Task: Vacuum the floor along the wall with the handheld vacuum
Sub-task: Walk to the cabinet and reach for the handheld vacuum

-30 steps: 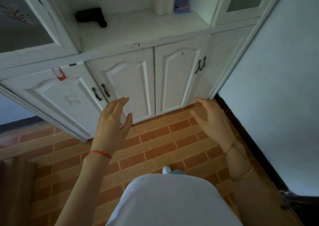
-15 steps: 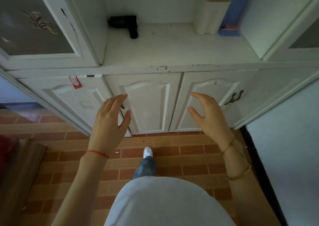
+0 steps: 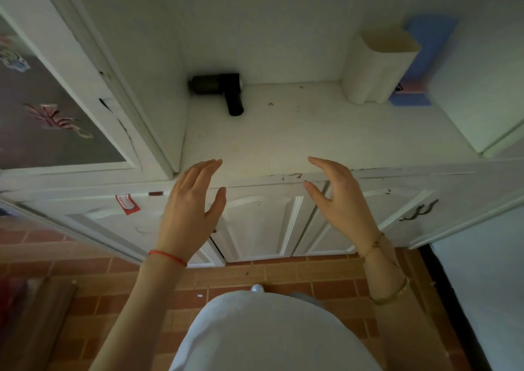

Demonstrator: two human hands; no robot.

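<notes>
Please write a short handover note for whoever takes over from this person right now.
Hands: left hand and right hand are both open and hold nothing, raised in front of the cabinet counter.
Things: the black handheld vacuum lies at the back left of the counter, untouched. A cream container stands at the back right.
Done: nothing yet.
Left: pick up the vacuum, then clean the tiled floor along the wall.

Both hands have risen toward the shelf.
</notes>
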